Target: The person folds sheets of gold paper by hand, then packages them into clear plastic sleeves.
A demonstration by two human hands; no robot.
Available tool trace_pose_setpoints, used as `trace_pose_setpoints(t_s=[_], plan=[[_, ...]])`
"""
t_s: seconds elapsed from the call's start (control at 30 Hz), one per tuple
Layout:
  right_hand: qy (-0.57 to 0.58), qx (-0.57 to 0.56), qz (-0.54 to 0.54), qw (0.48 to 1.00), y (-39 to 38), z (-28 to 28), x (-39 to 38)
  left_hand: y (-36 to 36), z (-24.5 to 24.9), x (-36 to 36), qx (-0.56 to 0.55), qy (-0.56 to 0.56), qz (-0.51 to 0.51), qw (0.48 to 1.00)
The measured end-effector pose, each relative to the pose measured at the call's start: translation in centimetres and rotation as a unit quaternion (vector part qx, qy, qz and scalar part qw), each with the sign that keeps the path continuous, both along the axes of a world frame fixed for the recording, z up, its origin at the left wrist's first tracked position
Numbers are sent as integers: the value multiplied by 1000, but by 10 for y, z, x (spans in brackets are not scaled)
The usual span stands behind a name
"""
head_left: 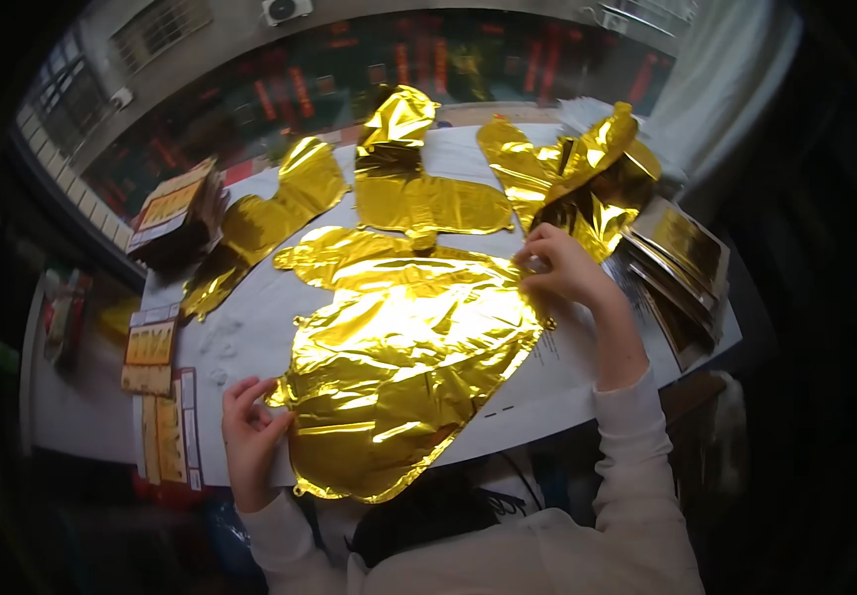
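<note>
A large, flat gold foil balloon lies spread over the front of the white table, its lower edge reaching past the table's front. At its left edge, my left hand pinches a small foil tab between thumb and fingers. My right hand is closed on the balloon's upper right edge, thumb and forefinger together. Just beyond lie more uninflated foil balloons: one long piece at the left, one L-shaped piece at the centre back, and a crumpled one at the back right, near my right hand.
Stacks of packets stand at the back left and along the left edge. Flat gold and silver packets are piled at the right edge. Behind the white table is a window, with a pale curtain at the right.
</note>
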State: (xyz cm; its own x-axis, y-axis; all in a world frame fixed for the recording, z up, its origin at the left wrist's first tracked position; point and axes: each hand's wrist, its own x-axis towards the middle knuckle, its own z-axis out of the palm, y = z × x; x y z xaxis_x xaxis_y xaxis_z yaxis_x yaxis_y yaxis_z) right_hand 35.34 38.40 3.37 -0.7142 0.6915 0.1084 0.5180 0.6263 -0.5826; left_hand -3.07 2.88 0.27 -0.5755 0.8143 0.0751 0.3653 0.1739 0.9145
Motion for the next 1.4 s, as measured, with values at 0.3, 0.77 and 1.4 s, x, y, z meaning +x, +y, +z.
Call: trace_pose_setpoints(t_s=[0.3,0.77,1.4], plan=[[166,58,-25,984,-3,13,-5,0,57,-36,-10,153,-18,988],[10,295,263,919,-57,91,-244,114,5,-167,227,119,194,947],[-10,321,279,905,-151,-15,-538,96,5,-166,-286,238,302,878]])
